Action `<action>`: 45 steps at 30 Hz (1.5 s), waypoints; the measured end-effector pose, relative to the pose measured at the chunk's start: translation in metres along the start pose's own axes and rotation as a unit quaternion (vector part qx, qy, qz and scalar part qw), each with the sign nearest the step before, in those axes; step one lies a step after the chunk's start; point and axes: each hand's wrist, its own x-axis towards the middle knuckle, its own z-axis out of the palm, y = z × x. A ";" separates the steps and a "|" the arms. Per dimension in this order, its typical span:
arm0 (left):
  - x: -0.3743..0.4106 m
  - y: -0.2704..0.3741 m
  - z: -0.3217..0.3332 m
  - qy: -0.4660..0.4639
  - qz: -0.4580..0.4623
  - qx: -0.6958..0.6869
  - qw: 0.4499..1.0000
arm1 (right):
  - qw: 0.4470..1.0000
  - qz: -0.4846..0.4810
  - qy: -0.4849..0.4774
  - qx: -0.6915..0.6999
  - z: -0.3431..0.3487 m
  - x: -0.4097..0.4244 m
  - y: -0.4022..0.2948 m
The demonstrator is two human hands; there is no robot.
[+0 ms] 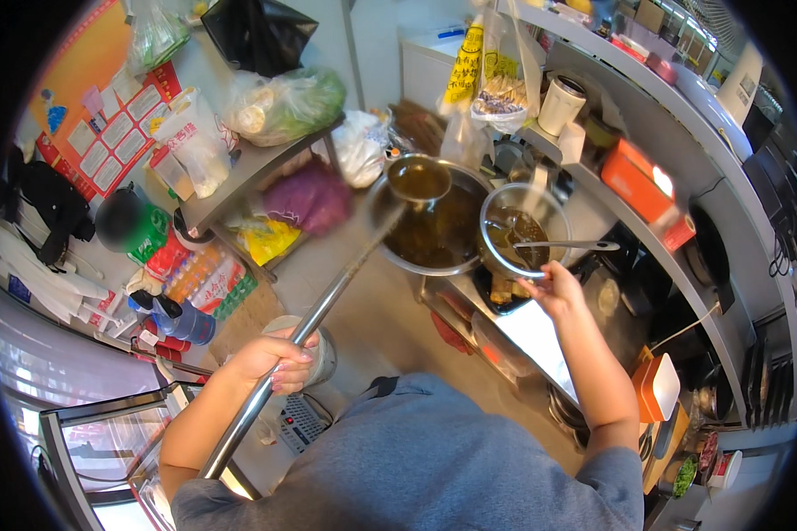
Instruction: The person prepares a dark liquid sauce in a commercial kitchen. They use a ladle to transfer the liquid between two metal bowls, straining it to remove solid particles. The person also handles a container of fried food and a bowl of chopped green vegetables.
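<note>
My left hand is closed around the long metal handle of a big ladle, whose bowl, with brown liquid in it, hangs over the far left part of a large steel pot. Dark brown liquid fills much of that pot. With my right hand I grip the near rim of a smaller round container, tilted beside the pot on its right. It holds brown liquid, and a spoon lies across it with its handle over the right rim.
A worktop with a dark tray runs below the container. Shelves on the right hold an orange box and a white canister. Bagged vegetables lie on a side table at the left, above packed bottles. A keyboard is near my body.
</note>
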 end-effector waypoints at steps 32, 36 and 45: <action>-0.050 -0.004 0.043 0.046 0.002 0.133 0.990 | 0.998 0.031 0.000 -0.056 0.121 0.093 0.093; -0.047 -0.007 0.037 0.074 0.019 0.189 0.979 | 0.998 0.019 -0.002 -0.053 0.123 0.096 0.097; -0.036 -0.015 0.029 0.159 0.050 0.299 0.940 | 0.998 0.020 0.007 -0.051 0.128 0.088 0.094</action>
